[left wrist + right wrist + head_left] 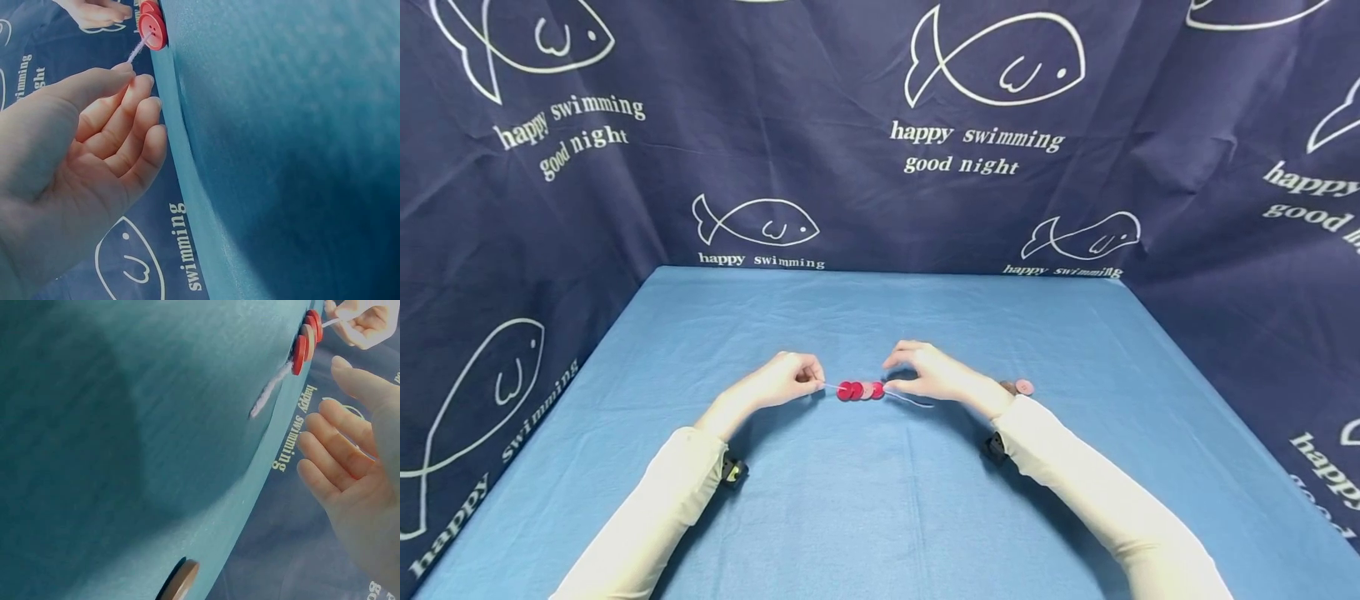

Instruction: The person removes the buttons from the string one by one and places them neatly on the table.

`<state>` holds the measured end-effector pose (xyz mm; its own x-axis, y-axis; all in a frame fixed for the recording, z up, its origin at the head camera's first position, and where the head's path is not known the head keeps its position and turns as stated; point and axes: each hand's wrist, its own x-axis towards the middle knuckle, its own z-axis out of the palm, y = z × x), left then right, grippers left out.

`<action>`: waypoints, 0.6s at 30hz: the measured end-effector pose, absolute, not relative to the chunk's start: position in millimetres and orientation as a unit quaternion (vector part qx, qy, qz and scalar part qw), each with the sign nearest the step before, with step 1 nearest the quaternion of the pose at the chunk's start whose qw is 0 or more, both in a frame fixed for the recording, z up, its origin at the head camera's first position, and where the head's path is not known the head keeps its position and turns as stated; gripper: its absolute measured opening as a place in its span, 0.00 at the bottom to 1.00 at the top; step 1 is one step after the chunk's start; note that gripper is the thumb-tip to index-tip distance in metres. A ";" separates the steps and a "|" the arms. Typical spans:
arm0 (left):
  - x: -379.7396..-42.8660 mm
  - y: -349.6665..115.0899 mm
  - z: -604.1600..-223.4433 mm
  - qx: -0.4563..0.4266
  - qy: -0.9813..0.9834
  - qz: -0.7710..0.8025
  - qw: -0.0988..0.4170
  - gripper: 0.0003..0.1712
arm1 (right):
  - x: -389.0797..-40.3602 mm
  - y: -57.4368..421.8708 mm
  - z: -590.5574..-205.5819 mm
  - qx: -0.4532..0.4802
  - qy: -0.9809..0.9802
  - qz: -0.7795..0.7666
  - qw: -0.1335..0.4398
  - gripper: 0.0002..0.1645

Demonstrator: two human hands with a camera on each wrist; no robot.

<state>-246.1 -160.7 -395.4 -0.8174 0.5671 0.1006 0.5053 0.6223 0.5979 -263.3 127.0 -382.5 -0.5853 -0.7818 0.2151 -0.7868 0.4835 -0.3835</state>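
Note:
Several red and pink buttons [857, 390] sit in a row on a pale string, close over the blue cloth. The left hand [790, 377] pinches one end of that string [139, 47] between thumb and index finger, just left of the row. At the other side, the right hand [928, 371] hovers with thumb and fingers apart and nothing between them. The string's free end [267, 394] lies on the cloth below the right hand. In the left wrist view a red button [152, 31] shows its holes, the string passing through.
A loose pink button [1025, 387] and a brown button [1007, 387] lie to the right, the brown one partly behind the right wrist. Blue cloth [850, 500] covers the table. Dark fish-printed curtains [865, 125] stand at its back and sides.

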 end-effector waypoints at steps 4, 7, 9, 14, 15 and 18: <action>-246.3 -161.2 -395.7 0.299 0.900 0.315 0.052 0.02 | -263.8 121.8 -382.4 0.453 -0.863 0.222 -0.007 0.20; -246.3 -161.3 -396.4 0.304 0.899 0.313 0.050 0.02 | -263.6 118.8 -383.2 0.456 -0.863 0.217 -0.009 0.21; -246.1 -161.5 -396.3 0.305 0.898 0.312 0.050 0.02 | -263.9 117.0 -383.8 0.460 -0.862 0.214 -0.009 0.21; -247.5 -161.7 -397.2 0.308 0.899 0.308 0.053 0.02 | -264.8 113.7 -386.2 0.463 -0.861 0.210 -0.011 0.19; -247.7 -161.7 -397.4 0.307 0.899 0.307 0.054 0.02 | -264.5 113.2 -386.6 0.462 -0.861 0.210 -0.013 0.19; -248.3 -161.6 -398.0 0.307 0.899 0.306 0.056 0.02 | -263.4 112.1 -387.1 0.459 -0.863 0.210 -0.014 0.18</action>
<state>-248.3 -161.6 -398.0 -0.8051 0.5866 0.0878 0.5185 0.6241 0.5845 -263.4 112.1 -387.1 -0.5782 -0.7984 0.1683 -0.7865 0.4905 -0.3751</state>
